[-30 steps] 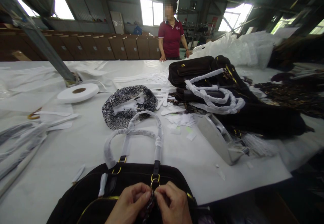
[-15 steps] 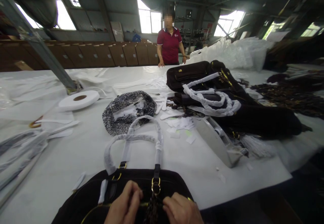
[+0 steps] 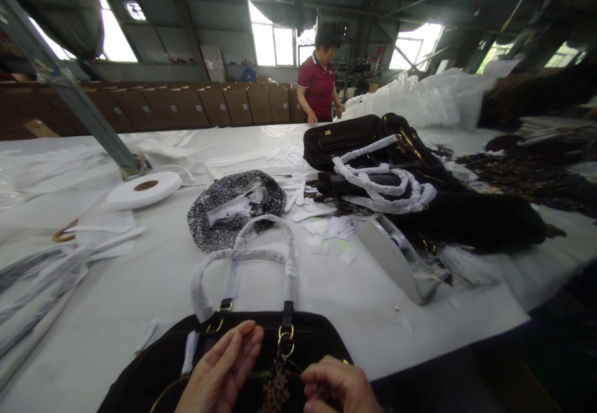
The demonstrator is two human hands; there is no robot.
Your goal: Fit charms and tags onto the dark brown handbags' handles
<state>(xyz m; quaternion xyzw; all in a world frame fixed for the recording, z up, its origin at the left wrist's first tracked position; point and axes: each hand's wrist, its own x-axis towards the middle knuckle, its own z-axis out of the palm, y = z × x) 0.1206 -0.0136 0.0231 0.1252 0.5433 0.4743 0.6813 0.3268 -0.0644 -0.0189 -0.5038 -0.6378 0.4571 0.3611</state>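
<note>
A black bag (image 3: 312,332) with gold rings lies at the bottom of the view, its wrapped white handles (image 3: 293,245) pointing away from me. From the ring of its right handle tab hangs a leopard-print piece (image 3: 278,380). Left of that piece, my left hand (image 3: 224,363) is raised over the bag, palm turned inward, fingers extended, nothing in it. My right hand (image 3: 340,385) is just right of the piece, thumb and fingers curled close together near a thin dark cord; whether they pinch it is too small to tell.
Beyond the bag lie a black-and-white knitted pouch (image 3: 219,226), a grey tape dispenser (image 3: 396,264), more black bags (image 3: 476,217) and a white roll (image 3: 163,194). A slanted metal post (image 3: 93,102) rises at left. A person (image 3: 319,83) stands across the table.
My left hand has opened from a closed grip and turned its palm inward. The leopard-print piece now shows more clearly between my hands. The person across has turned and looks down.
</note>
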